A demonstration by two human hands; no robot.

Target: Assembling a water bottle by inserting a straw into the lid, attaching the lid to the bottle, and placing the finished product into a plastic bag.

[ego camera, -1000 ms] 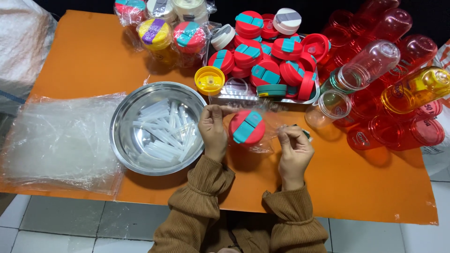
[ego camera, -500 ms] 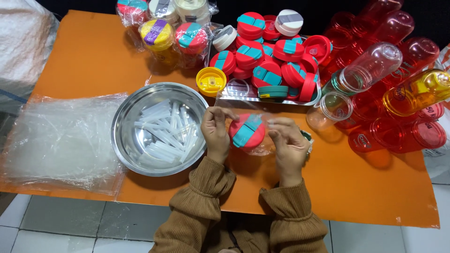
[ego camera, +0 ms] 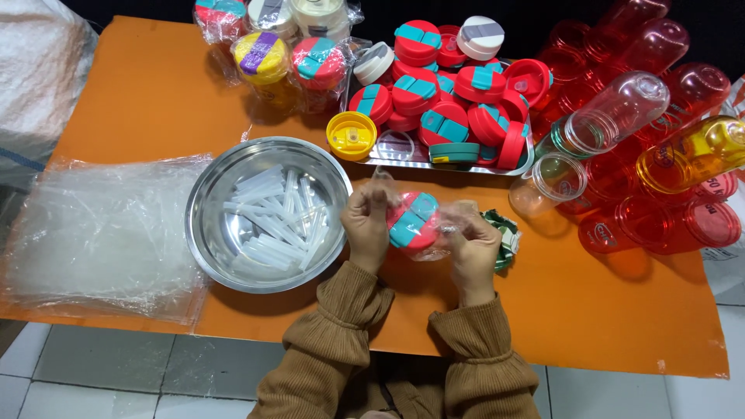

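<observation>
Two hands are closing on one red lid with teal flaps (ego camera: 413, 221), which is sitting low in the middle of the orange table (ego camera: 147, 101), just in front of the person's chest. The lid is lying face up toward the camera, its teal band running on a slant from lower left to upper right, and a thin clear plastic bag (ego camera: 458, 221) is wrinkling around its right and lower edge. The left hand (ego camera: 366, 226) is pressing against the lid's left rim, fingers curled tight and pinching what looks like the bag's edge at the top. The right hand (ego camera: 472, 247) is lying just right of and slightly below the lid, fingers bent narrow and gripping the loose plastic there. So the lid is sitting between the two hands, touching both, with the left one the closer to its body.

Just left of the left hand, a round steel bowl (ego camera: 268, 213) is holding a heap of clear plastic straws (ego camera: 275, 221). Further left, a stack of flat clear bags (ego camera: 93, 237) is lying on the table. Behind the lid, a metal tray (ego camera: 403, 155) is carrying many more red and teal lids (ego camera: 442, 97), and a yellow lid (ego camera: 351, 134) is resting beside it. To the right, red transparent bottles (ego camera: 667, 217) are lying on their sides.
</observation>
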